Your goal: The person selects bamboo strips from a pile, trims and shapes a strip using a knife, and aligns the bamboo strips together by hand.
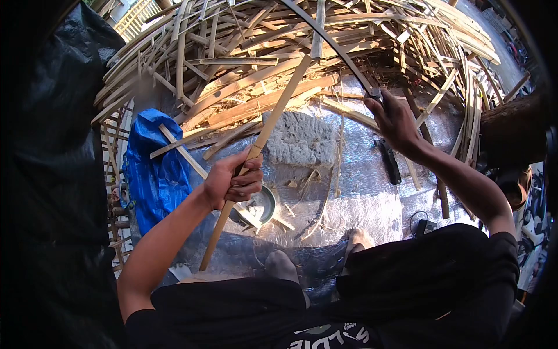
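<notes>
My left hand is closed around a flat bamboo strip, which slants from near my knees up toward the pile. In my raised right hand is the handle of a long machete; its narrow dark blade reaches up and left past the top of the view. The handle is mostly hidden by my fingers. Blade and strip appear apart. Between my hands, a rough grey stone block lies on the shiny ground sheet. Beyond my left hand is a round bowl, partly covered by it and by strips.
A large heap of split bamboo curves across the far side. A blue plastic bag lies at left, beside a black sheet. A black elongated object rests below my right hand. My feet are close in front.
</notes>
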Demonstrator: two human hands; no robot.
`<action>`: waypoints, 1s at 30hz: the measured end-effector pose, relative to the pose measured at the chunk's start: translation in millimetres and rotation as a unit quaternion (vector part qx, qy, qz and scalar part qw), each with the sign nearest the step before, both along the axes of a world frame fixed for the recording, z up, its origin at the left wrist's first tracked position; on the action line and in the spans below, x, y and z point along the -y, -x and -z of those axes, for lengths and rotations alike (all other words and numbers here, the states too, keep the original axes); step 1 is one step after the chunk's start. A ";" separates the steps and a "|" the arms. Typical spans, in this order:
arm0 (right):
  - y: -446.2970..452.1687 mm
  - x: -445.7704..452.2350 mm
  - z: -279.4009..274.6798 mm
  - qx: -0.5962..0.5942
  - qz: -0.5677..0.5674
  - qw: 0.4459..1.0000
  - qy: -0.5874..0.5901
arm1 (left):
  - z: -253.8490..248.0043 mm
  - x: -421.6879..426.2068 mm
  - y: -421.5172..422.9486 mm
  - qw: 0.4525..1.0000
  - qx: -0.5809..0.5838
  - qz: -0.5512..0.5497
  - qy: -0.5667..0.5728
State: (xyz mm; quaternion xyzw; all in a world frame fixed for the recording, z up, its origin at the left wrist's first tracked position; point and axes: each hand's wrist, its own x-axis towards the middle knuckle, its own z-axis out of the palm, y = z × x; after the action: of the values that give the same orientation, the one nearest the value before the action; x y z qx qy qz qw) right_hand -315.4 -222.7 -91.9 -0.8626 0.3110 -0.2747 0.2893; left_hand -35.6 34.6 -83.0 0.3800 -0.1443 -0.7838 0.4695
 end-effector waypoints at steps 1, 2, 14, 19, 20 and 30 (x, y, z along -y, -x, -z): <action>-0.2 -6.3 -6.6 -0.020 -0.046 0.998 0.027 | -0.2 2.8 0.9 1.000 0.000 0.000 -0.003; 1.4 -12.6 -18.5 -0.103 -0.079 0.990 0.053 | -0.3 5.2 2.0 0.999 0.049 -0.006 0.007; -3.2 -1.7 -11.4 -0.165 -0.051 0.985 0.027 | 4.1 -5.3 40.7 0.941 0.332 -0.066 0.002; 7.9 29.8 -21.2 -0.118 0.061 0.991 0.029 | 2.9 -9.9 46.2 0.923 0.379 -0.029 0.060; 8.5 27.6 -18.8 -0.096 0.041 0.994 0.010 | 1.6 -8.6 43.5 0.923 0.378 -0.040 0.052; 1.0 -25.1 -20.1 -0.164 -0.161 0.971 0.066 | -3.1 14.9 39.4 0.942 0.333 -0.013 0.043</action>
State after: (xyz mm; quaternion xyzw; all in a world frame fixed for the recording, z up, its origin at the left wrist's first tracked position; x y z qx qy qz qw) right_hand -316.4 -197.6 -71.8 -0.9517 0.1928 -0.0992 0.2173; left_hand -74.9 19.8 -79.9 0.6008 -0.3214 -0.5988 0.4210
